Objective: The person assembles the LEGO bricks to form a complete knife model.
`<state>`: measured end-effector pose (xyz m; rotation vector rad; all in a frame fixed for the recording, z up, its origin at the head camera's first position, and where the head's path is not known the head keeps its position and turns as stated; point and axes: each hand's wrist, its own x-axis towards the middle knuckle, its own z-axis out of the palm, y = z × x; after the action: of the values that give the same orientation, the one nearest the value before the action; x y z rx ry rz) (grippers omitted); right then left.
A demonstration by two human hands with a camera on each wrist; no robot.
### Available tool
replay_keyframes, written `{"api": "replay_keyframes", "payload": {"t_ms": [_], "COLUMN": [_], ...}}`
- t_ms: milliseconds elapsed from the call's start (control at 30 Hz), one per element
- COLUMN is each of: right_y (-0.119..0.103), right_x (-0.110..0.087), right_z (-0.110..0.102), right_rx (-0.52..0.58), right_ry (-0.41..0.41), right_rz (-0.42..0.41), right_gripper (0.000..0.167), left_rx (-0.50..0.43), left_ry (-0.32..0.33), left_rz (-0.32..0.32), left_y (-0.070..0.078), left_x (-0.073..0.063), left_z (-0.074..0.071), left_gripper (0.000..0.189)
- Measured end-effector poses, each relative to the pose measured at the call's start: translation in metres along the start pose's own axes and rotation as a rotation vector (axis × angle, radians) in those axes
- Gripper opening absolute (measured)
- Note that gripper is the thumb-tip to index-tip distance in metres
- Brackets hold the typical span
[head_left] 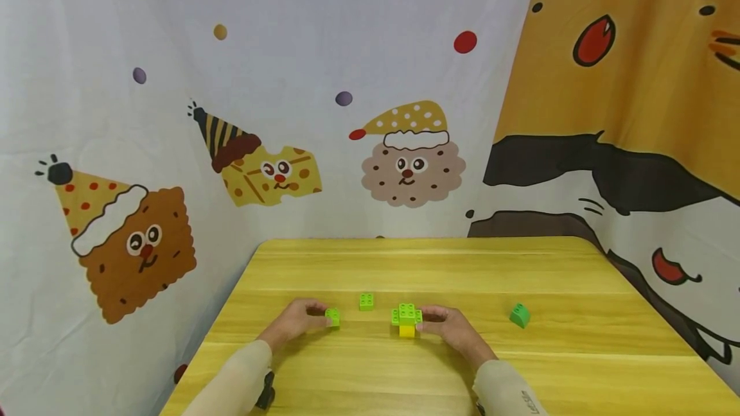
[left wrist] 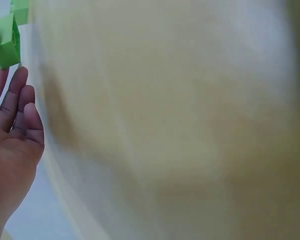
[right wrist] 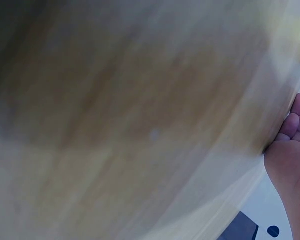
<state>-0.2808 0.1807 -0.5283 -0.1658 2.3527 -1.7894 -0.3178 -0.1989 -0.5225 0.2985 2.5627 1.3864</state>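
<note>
My left hand (head_left: 297, 322) pinches a lime-green building brick (head_left: 333, 316) between thumb and fingertips. That same brick shows at the upper left of the left wrist view, its hollow underside partly facing the camera. My right hand (head_left: 453, 327) holds the right side of a small brick assembly (head_left: 407, 314). The assembly has lime-green studded bricks on top and out to both sides, over a yellow brick. Between the hands and a little farther back, a loose lime-green brick (head_left: 367, 302) sits on the table. The right wrist view shows part of the right hand, with the assembly out of frame.
A darker green brick with a curved side (head_left: 519, 316) lies on the table to the right of my right hand. The wood-grain table (head_left: 439, 268) ends at a back edge against a cartoon-printed cloth (head_left: 324, 31). A dark object (head_left: 266, 391) shows at the left sleeve.
</note>
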Motion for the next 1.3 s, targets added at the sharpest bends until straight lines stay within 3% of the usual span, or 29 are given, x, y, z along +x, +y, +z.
{"api": "replay_keyframes", "payload": {"t_ms": [533,900,1300], "right_y": [-0.002,-0.001,-0.003], "right_x": [-0.002,0.0,-0.002], "right_z": [0.002,0.002,0.001], "right_rx": [-0.019,-0.023,-0.028], "right_ry": [0.018,0.029,0.042], "right_rz": [0.011,0.017,0.021], "right_gripper": [0.054,0.056,0.052], "left_rx": [-0.039,-0.039,-0.061], "left_ry": [0.017,0.07,0.066], "left_rz": [0.074,0.131,0.218], "left_y": [0.033,0.053,0.075], "left_x": [0.014,0.02,0.028], "left_z": [-0.004,0.006,0.024], "left_gripper": [0.038,0.032,0.029]}}
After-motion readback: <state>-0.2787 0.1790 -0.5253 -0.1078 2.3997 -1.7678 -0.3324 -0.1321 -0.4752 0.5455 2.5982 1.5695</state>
